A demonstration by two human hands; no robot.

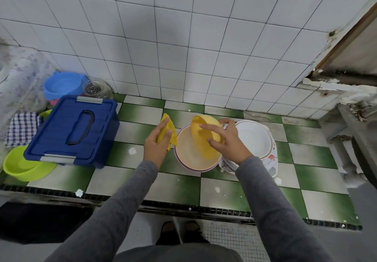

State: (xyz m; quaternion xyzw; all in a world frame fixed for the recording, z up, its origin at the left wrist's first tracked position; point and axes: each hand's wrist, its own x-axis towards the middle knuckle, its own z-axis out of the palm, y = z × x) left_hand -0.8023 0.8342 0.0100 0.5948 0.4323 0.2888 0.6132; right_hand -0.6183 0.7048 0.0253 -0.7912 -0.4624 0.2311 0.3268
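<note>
From the head camera we look down on a green-and-white tiled desk [142, 184]. Our left hand [156, 143] is closed on a folded yellow cloth [170, 134], held just left of the basin [189, 157]. Our right hand [227, 139] grips the yellow bowl [204, 139], thumb on the far rim and fingers spread across its side. The bowl is tipped on edge inside the pale basin, which looks otherwise empty. Just right of it, a white bowl [255, 139] sits nested in patterned dishes and holds nothing we can see. Well to the left stands a lidded blue box [73, 131]. Behind it are a blue bowl [63, 86] and a jar [98, 89] with small dark bits inside, and beside it an empty green bowl [22, 166].
</note>
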